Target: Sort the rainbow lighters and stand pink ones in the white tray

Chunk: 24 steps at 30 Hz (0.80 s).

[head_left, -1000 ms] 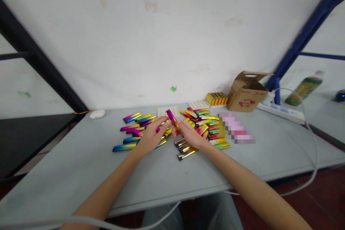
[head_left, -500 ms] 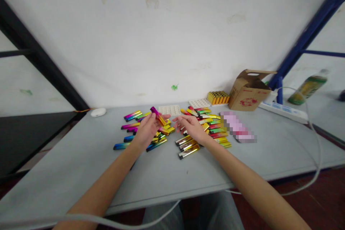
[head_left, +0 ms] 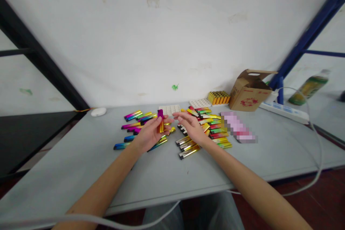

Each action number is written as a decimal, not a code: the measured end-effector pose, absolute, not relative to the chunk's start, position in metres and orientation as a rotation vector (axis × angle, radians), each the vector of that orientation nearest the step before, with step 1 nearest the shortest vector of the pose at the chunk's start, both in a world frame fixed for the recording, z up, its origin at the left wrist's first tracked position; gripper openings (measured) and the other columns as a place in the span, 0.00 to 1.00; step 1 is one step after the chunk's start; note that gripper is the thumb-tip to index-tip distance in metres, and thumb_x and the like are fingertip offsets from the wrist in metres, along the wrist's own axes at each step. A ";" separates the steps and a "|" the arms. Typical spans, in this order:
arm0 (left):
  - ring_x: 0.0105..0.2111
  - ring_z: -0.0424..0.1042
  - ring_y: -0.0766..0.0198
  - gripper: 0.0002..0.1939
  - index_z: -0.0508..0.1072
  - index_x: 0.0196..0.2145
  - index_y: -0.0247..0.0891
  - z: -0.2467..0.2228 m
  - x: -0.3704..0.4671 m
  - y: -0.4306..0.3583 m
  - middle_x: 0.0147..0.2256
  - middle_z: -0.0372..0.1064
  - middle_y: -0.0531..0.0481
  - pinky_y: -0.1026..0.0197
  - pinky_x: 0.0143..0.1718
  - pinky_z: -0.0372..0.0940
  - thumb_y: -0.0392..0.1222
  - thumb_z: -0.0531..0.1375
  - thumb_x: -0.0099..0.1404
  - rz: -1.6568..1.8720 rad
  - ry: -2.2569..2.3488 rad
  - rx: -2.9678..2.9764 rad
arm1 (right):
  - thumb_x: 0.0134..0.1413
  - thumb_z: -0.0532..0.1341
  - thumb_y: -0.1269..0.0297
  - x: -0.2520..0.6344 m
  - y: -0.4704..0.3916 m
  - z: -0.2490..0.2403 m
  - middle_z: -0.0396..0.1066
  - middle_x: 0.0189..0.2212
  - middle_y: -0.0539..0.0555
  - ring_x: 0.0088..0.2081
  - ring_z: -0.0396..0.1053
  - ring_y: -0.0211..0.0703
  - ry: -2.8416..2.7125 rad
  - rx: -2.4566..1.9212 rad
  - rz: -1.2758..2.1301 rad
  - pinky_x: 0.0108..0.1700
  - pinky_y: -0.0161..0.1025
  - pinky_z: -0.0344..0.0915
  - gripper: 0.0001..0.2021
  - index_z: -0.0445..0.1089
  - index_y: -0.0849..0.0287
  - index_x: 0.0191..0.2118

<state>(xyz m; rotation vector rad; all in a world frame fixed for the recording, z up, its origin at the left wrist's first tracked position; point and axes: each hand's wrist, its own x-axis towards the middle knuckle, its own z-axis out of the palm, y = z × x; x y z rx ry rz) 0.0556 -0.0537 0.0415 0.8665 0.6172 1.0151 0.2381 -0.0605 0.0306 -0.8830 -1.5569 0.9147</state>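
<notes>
My left hand (head_left: 150, 133) grips a shiny purple-to-gold lighter (head_left: 161, 121) between thumb and fingers, holding it nearly upright. My right hand (head_left: 192, 126) hovers just to the right, fingers apart and curved toward the lighter, with nothing seen in them. Around and beneath my left hand lie several metallic lighters in blue, purple and gold (head_left: 122, 146). Below and to the right of my right hand are silver-gold lighters (head_left: 189, 151) and red, green and yellow ones (head_left: 219, 135). My hands partly cover both groups.
Behind the lighters sit a white gridded tray (head_left: 170, 109), another one (head_left: 199, 103) and a block of yellow cylinders (head_left: 219, 97). Farther right are an open cardboard box (head_left: 246, 97), a blurred pink phone-like object (head_left: 238, 126) and a power strip (head_left: 285, 112). A white case (head_left: 98, 111) lies left.
The lighter in my left hand has turned from a slant to nearly upright and shifted slightly right. My right hand stays close beside it, almost unmoved.
</notes>
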 end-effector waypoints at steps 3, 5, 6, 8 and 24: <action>0.33 0.75 0.63 0.09 0.70 0.42 0.34 0.038 0.056 -0.058 0.40 0.75 0.42 0.57 0.38 0.70 0.40 0.57 0.66 0.882 0.578 0.956 | 0.57 0.57 0.53 0.238 -0.061 0.031 0.72 0.46 0.55 0.51 0.66 0.45 -1.562 -0.864 0.835 0.55 0.46 0.61 0.15 0.74 0.54 0.43; 0.35 0.76 0.59 0.11 0.70 0.44 0.34 0.036 0.058 -0.062 0.40 0.75 0.41 0.53 0.40 0.70 0.42 0.59 0.65 0.780 0.529 0.987 | 0.56 0.58 0.53 0.238 -0.061 0.032 0.71 0.47 0.56 0.52 0.66 0.46 -1.562 -0.852 0.825 0.56 0.46 0.60 0.14 0.76 0.55 0.39; 0.36 0.76 0.57 0.12 0.70 0.44 0.35 0.034 0.060 -0.064 0.40 0.75 0.41 0.51 0.40 0.70 0.43 0.59 0.64 0.740 0.509 0.993 | 0.56 0.59 0.53 0.238 -0.062 0.033 0.71 0.48 0.57 0.52 0.66 0.46 -1.569 -0.843 0.833 0.56 0.46 0.60 0.13 0.76 0.55 0.37; 0.36 0.76 0.55 0.13 0.70 0.44 0.35 0.032 0.063 -0.067 0.38 0.75 0.41 0.50 0.40 0.70 0.45 0.60 0.64 0.686 0.485 0.994 | 0.55 0.59 0.54 0.238 -0.063 0.034 0.71 0.47 0.57 0.51 0.67 0.46 -1.591 -0.822 0.850 0.55 0.46 0.60 0.13 0.76 0.56 0.30; 0.35 0.76 0.56 0.13 0.72 0.39 0.32 0.032 0.067 -0.068 0.35 0.76 0.39 0.54 0.40 0.69 0.46 0.59 0.64 0.670 0.569 1.032 | 0.52 0.62 0.59 0.237 -0.059 0.028 0.73 0.43 0.57 0.48 0.69 0.45 -1.578 -0.894 0.833 0.53 0.46 0.62 0.10 0.77 0.56 0.27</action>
